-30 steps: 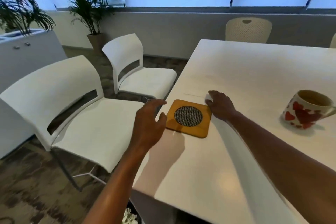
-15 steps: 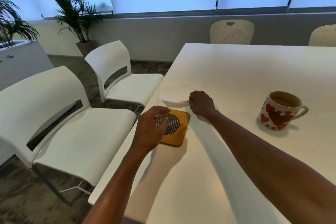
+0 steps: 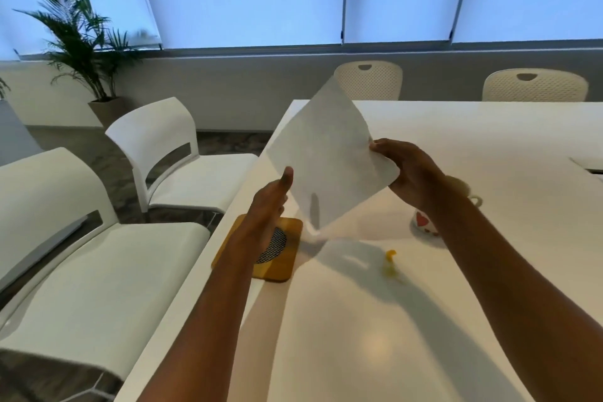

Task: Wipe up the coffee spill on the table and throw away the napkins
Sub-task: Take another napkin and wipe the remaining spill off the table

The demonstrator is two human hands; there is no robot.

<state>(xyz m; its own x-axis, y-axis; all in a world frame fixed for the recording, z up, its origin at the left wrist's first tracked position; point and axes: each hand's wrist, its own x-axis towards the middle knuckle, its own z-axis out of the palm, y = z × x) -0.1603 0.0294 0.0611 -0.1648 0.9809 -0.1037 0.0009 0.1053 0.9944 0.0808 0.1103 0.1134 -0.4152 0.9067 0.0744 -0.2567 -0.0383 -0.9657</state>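
White table (image 3: 489,140): right hand (image 3: 411,173) grip pinches napkin (image 3: 326,157) aloft; left hand (image 3: 270,203) grip at its edge, state unclear.

1 napkin (image 3: 329,157), 1 mug (image 3: 422,222), 1 trivet (image 3: 280,259), 1 coffee spill (image 3: 390,263), 1 table (image 3: 473,140); 2 white chairs (image 3: 98,271) line its left edge, 2 cream chairs (image 3: 368,83) its far edge.

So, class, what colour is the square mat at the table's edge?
The mat is yellow-brown, with a dark round mesh centre, seen in the head view.
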